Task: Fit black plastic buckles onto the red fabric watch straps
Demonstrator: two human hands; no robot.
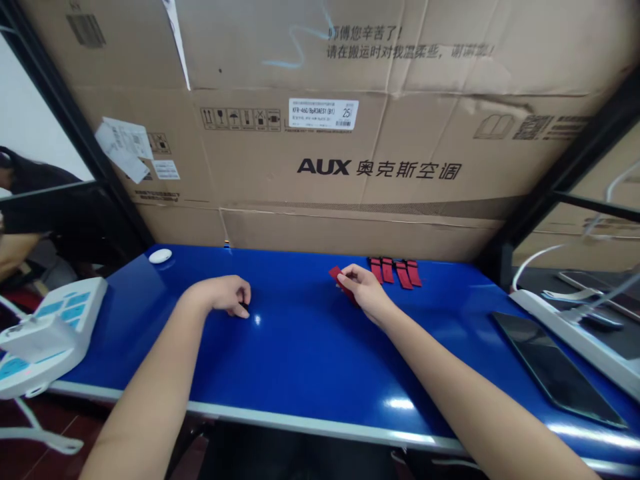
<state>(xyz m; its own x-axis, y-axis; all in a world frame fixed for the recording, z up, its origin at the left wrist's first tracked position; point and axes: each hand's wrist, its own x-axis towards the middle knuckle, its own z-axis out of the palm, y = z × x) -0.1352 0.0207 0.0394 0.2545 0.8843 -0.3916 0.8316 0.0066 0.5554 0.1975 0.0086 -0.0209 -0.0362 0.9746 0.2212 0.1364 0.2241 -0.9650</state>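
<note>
My right hand (pixel 364 291) pinches a red fabric strip (pixel 335 272) above the middle of the blue table; part of the strip shows below my fingers. Over on the left, my left hand (pixel 229 295) is closed with its fingers curled near the tabletop. A small black piece (pixel 244 305) peeks out between its thumb and fingers, too hidden to name. Just beyond my right hand, several red fabric strips with black ends (pixel 403 275) lie side by side on the table.
The blue table (pixel 280 373) backs onto a large cardboard panel (pixel 250 167). A white power strip (pixel 90 313) sits at the left edge, with a white oval object (pixel 161 256) behind it. A dark phone (pixel 555 367) lies at right. Beyond the left frame is another person (pixel 35 173).
</note>
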